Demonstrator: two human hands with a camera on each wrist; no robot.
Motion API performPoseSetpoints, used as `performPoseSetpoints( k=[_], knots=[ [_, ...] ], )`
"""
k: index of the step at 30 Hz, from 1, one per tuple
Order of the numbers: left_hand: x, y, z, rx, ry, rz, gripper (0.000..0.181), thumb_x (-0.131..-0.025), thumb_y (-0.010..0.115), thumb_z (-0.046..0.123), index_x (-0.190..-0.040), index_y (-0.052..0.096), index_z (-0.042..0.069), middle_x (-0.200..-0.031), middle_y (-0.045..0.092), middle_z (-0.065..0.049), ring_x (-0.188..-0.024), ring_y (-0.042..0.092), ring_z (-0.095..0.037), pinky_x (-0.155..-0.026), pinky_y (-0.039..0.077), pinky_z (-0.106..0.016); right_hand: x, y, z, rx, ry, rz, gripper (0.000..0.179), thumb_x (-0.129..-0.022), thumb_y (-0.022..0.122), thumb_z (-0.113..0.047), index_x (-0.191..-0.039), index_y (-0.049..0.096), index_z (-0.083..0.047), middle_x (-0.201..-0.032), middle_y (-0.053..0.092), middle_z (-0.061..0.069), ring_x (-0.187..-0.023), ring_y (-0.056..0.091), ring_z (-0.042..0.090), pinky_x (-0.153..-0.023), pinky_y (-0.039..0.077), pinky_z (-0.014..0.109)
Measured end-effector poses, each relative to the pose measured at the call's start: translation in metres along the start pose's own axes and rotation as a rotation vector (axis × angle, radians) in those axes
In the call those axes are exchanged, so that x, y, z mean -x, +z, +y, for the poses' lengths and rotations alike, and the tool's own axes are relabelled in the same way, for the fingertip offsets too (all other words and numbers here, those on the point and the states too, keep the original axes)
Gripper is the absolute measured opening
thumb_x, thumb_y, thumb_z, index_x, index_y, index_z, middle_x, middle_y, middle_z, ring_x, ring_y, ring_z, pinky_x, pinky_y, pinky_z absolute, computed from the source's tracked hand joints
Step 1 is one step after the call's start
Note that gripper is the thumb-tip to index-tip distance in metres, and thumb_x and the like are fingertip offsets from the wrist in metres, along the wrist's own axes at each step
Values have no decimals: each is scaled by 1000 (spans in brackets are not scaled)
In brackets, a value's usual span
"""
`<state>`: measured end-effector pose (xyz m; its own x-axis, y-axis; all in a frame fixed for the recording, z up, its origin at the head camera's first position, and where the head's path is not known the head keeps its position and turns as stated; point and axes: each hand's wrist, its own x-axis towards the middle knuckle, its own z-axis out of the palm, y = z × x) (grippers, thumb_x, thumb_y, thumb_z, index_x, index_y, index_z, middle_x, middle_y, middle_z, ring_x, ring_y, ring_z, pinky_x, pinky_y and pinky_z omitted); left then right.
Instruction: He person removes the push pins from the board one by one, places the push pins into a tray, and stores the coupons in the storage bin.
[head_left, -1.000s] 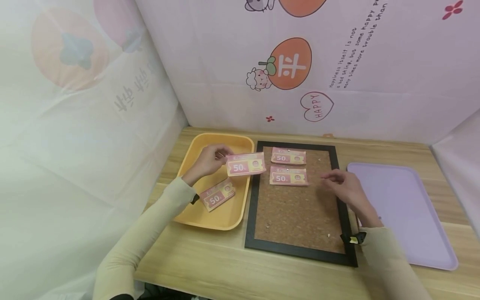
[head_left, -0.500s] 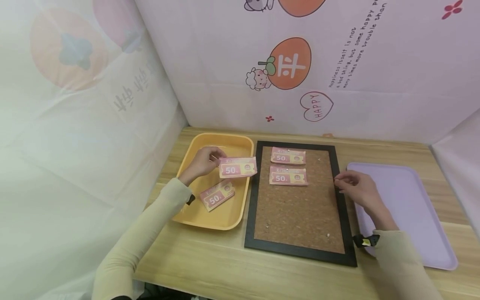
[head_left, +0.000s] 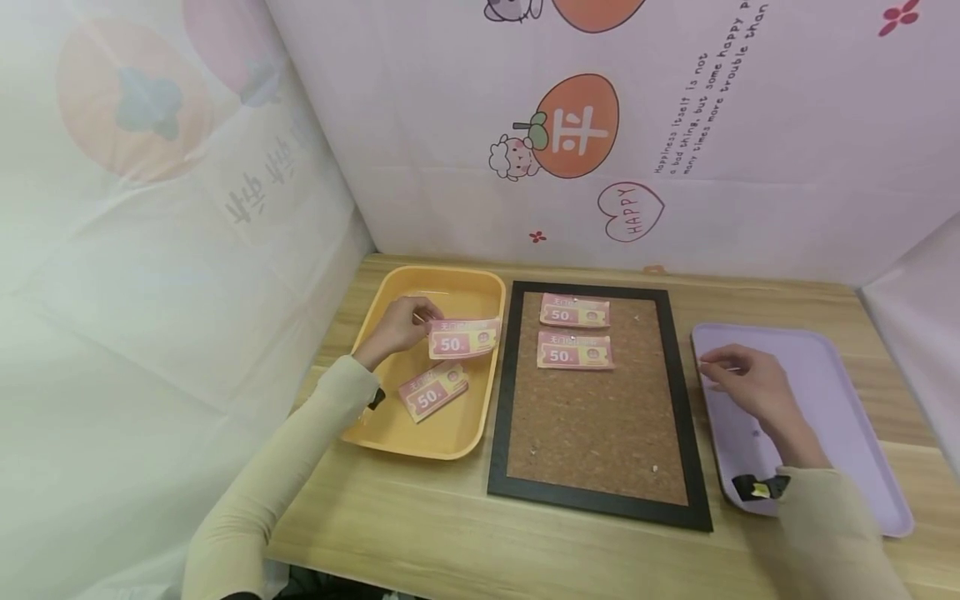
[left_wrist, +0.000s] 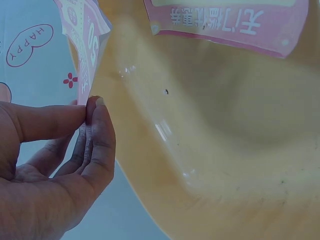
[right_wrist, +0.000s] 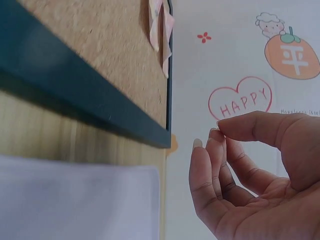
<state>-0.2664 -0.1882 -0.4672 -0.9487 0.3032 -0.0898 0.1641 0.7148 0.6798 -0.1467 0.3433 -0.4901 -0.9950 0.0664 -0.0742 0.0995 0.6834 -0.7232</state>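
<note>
My left hand [head_left: 405,323] pinches a pink and yellow coupon [head_left: 462,339] marked 50 by its left end, over the yellow tray [head_left: 416,442]. In the left wrist view, thumb and forefinger press its edge. Another coupon [head_left: 433,390] lies slanted inside that tray. Two more coupons, an upper one [head_left: 575,312] and a lower one [head_left: 574,351], hang on the black-framed cork board [head_left: 592,425], each with a small clear pin at its top. My right hand [head_left: 750,382] is over the lilac tray [head_left: 825,417]. Its thumb and forefinger tips meet; I cannot tell whether they pinch something small.
Small clear pins stick in the cork, one [head_left: 654,468] at lower right. A dark speck [head_left: 755,433] shows in the lilac tray. The wooden table [head_left: 450,517] is bounded behind by a printed cloth wall [head_left: 465,208] and at the left by another [head_left: 247,333].
My left hand has drawn the coupon leftward and slightly down, from the board's edge to over the yellow tray. My right hand has moved right, from the cork board to the lilac tray.
</note>
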Motion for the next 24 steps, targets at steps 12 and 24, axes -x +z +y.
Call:
performPoseSetpoints(
  k=[12,24],
  knots=[
    [-4,1,-10,-35,-30,24,24,-90,59,-6,-107,74,1,-112,73,-21,-105,70,-35,-94,60,-45,5,-19,24,10,58,17,40,-102,64,-27,-126,66,5,-86,68,-25,-70,66,-8,-63,53,15],
    [-5,2,-13,-100,-38,-8,28,-88,56,-9,-109,73,-1,-113,73,-23,-106,70,-36,-87,61,-43,11,-28,42,114,104,30,43,-104,60,-28,-126,66,9,-118,70,35,-66,64,-6,-57,50,21]
  ],
)
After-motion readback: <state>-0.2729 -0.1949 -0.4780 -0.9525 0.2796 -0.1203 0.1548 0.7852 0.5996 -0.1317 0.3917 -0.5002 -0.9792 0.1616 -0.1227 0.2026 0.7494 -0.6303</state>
